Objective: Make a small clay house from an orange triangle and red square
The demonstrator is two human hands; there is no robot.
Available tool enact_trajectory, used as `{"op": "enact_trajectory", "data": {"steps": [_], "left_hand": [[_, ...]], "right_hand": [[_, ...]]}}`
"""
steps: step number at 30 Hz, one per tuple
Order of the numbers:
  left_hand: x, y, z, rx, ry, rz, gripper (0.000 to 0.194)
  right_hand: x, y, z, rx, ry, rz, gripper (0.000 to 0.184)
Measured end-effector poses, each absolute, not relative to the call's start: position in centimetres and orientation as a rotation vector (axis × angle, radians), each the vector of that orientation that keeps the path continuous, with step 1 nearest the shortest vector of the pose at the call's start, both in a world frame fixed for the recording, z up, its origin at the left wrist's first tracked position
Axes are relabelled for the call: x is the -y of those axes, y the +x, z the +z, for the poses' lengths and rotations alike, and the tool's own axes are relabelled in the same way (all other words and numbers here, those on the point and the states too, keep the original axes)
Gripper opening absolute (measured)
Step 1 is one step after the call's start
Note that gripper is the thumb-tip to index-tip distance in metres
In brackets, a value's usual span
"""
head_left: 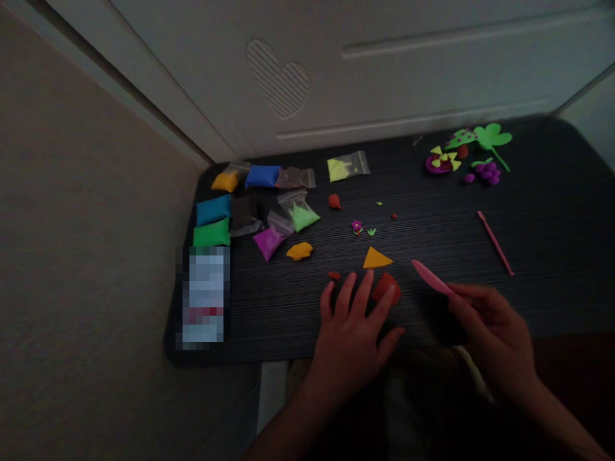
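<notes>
My left hand point(353, 323) lies with fingers spread at the table's near edge, its index fingertip on a flat red clay piece point(388, 286). Just beyond the fingers is an orange clay triangle point(376, 258), and a small red scrap point(334, 276) sits by the ring finger. In my right hand point(494, 333) a pink plastic clay knife point(431, 276) is gripped by its handle, the blade pointing up and left above the table. Farther off lie a tiny purple clay flower point(356, 226), a green clay bit point(371, 232), an orange clay lump point(300, 251) and a red clay lump point(334, 202).
Bags of coloured clay, such as a blue packet point(262, 175) and a purple packet point(270, 243), cover the left side. A pixelated item point(204, 298) lies at front left. Purple clay grapes point(487, 171) and a green clay flower point(492, 137) stand back right, near a pink stick tool point(496, 243).
</notes>
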State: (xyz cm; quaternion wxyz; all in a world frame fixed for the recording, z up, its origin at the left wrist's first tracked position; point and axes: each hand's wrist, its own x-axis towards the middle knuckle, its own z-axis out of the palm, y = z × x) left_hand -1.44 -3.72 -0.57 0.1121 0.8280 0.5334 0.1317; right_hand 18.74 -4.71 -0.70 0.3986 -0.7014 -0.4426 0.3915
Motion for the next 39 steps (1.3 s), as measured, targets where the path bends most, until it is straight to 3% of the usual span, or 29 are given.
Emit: {"op": "enact_trajectory", "data": {"steps": [39], "left_hand": [[3.42, -1.30, -0.69, -1.660, 2.409, 0.236, 0.060]], "right_hand": [[4.99, 19.23, -0.70, 1.433, -1.760, 0.861, 0.018]]}}
